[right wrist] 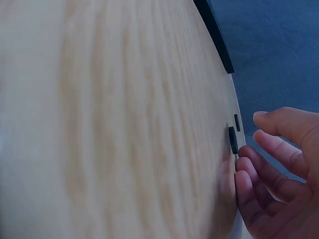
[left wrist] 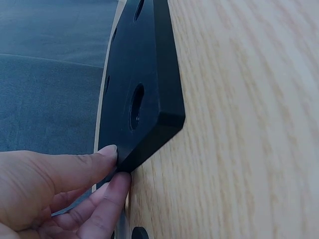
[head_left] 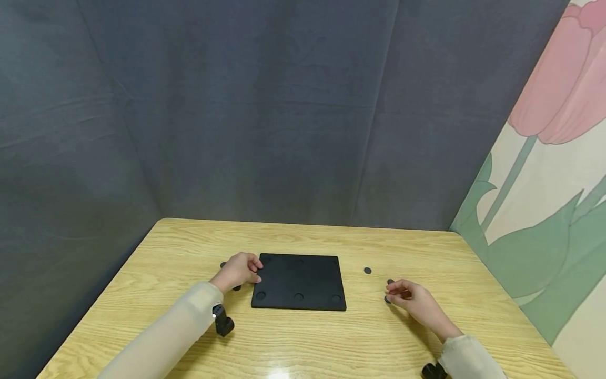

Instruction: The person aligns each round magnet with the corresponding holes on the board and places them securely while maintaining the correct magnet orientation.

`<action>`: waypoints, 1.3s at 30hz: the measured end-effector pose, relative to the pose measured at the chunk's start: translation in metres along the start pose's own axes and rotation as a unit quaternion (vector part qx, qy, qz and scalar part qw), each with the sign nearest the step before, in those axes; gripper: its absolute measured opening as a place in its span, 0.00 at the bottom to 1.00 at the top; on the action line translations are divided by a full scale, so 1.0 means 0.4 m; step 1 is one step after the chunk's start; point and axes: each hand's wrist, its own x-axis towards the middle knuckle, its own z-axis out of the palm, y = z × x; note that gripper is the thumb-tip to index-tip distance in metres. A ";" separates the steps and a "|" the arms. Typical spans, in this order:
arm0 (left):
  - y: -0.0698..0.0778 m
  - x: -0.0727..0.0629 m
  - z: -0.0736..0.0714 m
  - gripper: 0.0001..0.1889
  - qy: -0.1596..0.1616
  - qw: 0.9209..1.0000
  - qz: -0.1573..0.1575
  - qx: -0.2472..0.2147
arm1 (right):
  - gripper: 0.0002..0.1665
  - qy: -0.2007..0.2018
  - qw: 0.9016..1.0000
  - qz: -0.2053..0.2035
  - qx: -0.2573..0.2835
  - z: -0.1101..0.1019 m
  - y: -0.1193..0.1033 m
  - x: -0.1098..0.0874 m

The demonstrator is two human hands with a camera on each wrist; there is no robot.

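Observation:
A flat black rectangular board (head_left: pixel 298 281) with round recesses along its edges lies on the table. My left hand (head_left: pixel 240 270) pinches its left edge, thumb on the top face and fingers against the side, as the left wrist view shows. To the right, my right hand (head_left: pixel 416 302) hovers by a small black disc (head_left: pixel 387 299), thumb and fingers apart with nothing held. In the right wrist view the fingertips are right beside a disc (right wrist: pixel 233 140). Another disc (head_left: pixel 390 281) sits just behind it, and a third disc (head_left: pixel 367 270) lies nearer the board.
Left of the board, two more discs (head_left: pixel 236 288) lie close to the left hand, partly hidden by it. The wooden table (head_left: pixel 303 342) ends at a dark curtain (head_left: pixel 265 116) behind. A wall with painted tulips (head_left: pixel 544 237) stands at the right.

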 end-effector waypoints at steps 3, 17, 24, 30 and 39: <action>-0.001 0.002 0.000 0.12 0.001 1.000 -0.002 -0.003 | 0.14 -0.001 1.000 -0.004 0.001 0.000 -0.001 -0.001; -0.003 0.004 0.001 0.12 -0.001 1.000 -0.007 -0.003 | 0.17 -0.015 1.000 0.002 0.007 0.005 0.002 -0.003; -0.003 0.003 0.002 0.13 -0.001 1.000 -0.003 -0.003 | 0.18 -0.021 1.000 0.007 -0.001 0.004 0.003 -0.002; -0.005 0.005 0.003 0.13 0.001 1.000 -0.003 0.000 | 0.19 -0.023 1.000 0.008 -0.003 0.004 0.004 0.000; -0.006 0.008 0.005 0.13 0.001 1.000 -0.003 0.002 | 0.16 -0.025 1.000 0.002 -0.014 0.003 0.004 0.001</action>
